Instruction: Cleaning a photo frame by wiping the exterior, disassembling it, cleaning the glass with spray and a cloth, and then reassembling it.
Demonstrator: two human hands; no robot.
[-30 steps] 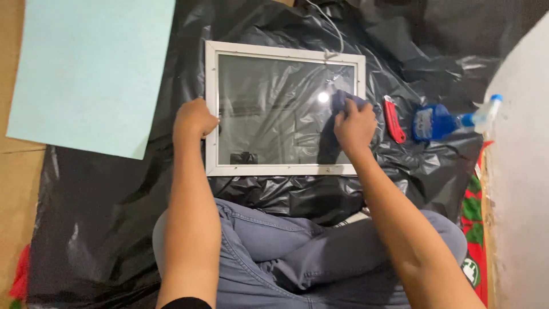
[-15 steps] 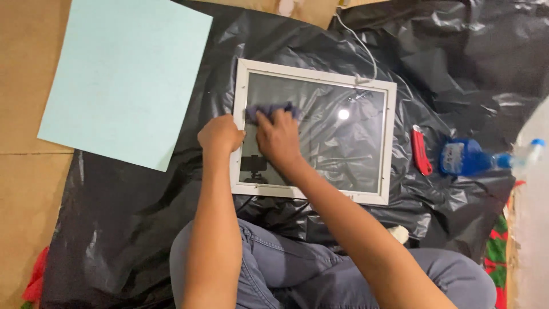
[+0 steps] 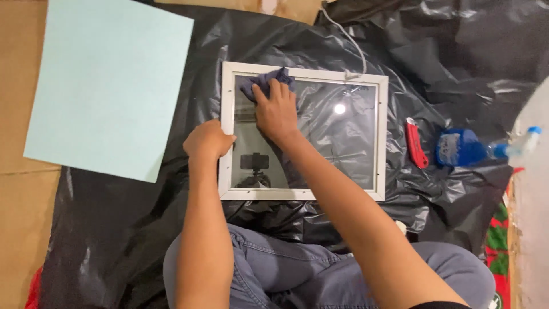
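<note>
A white picture frame [image 3: 382,137] with a glass pane lies flat on black plastic sheeting in front of my crossed legs. My right hand [image 3: 277,111] presses a dark blue cloth [image 3: 260,82] onto the glass at the frame's upper left corner. My left hand [image 3: 207,140] is curled against the frame's left edge, holding it steady. The glass [image 3: 331,143] reflects a ceiling light and a phone on a small stand.
A large pale blue sheet [image 3: 108,86] lies left of the frame on brown cardboard. To the right lie a red utility knife [image 3: 416,143] and a blue spray bottle [image 3: 474,147] on its side. A white cord [image 3: 351,51] runs from the frame's top edge.
My right hand has carried the cloth across the glass from the upper right corner to the upper left. The left hand stays on the frame's left edge.
</note>
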